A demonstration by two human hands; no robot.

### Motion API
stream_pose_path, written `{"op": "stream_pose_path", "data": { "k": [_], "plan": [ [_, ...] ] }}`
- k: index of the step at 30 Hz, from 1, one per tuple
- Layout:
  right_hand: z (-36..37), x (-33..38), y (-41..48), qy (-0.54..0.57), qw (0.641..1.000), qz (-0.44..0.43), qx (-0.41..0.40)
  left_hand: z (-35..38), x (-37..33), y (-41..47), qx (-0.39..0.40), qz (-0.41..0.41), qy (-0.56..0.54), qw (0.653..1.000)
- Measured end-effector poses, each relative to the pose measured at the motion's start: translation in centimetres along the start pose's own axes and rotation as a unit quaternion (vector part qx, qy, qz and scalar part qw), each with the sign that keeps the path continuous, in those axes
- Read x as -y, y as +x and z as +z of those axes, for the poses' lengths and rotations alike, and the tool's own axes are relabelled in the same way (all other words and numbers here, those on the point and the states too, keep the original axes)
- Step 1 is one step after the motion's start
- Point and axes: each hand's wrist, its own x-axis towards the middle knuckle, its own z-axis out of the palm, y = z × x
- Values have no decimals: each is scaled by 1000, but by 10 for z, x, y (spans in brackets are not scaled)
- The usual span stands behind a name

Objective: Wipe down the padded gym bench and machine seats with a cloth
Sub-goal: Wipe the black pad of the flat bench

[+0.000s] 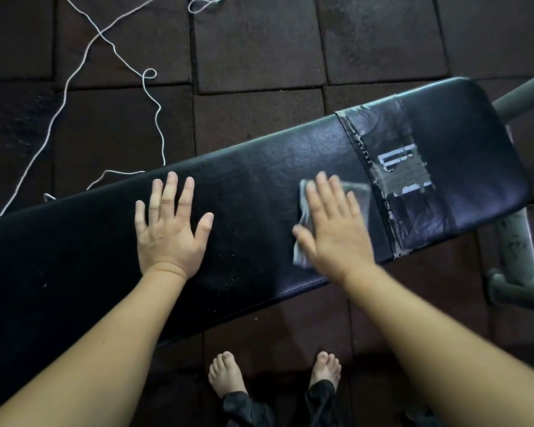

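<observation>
**Bench wipe under way, mid-pad; machine seats not in view**

The cloth (359, 195), a small pale grey rag, lies flat on the black padded bench (259, 186), right of the pad's middle and just short of the taped patch (404, 174). The right hand (333, 229) presses it down with straight, spread fingers, palm on top and nothing curled round it. The hand's outline is slightly blurred. The left hand (167, 229) rests flat on the pad well to the left of the cloth, fingers splayed and released, seemingly bracing.

By my reading the job is at an early or middle stage. The pad around the cloth shows a soft sheen, while fine pale specks dot the surface between the hands and toward the near edge, so that stretch probably needs a pass. Whether the taped end or the far left of the pad has been wiped I cannot tell. No machine seat appears, so that part looks undone.

No container of any kind shows: no bucket, spray bottle or bin.

Beyond the pad, the grey metal frame (518, 241) supports the right end, a white cord (74, 75) trails over the dark floor tiles (259, 41), and the person's bare feet (225, 374) stand at the near side.
</observation>
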Motion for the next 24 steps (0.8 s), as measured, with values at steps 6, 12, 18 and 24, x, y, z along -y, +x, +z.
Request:
{"op": "stream_pose_path", "data": {
  "k": [6, 12, 18, 24],
  "plan": [
    [-8, -50, -19, -44, 975, -213, 43, 2, 1, 1, -4, 0, -4, 1000],
    [-36, -27, 114, -19, 999, -26, 14, 1, 1, 2, 3, -7, 0, 1000],
    [-13, 58, 38, 2, 996, -86, 29, -5, 1, 2, 42, -11, 12, 999],
    [-13, 19, 27, -16, 981, -185, 52, -22, 21, -2, 83, 16, -8, 996]
  ]
}}
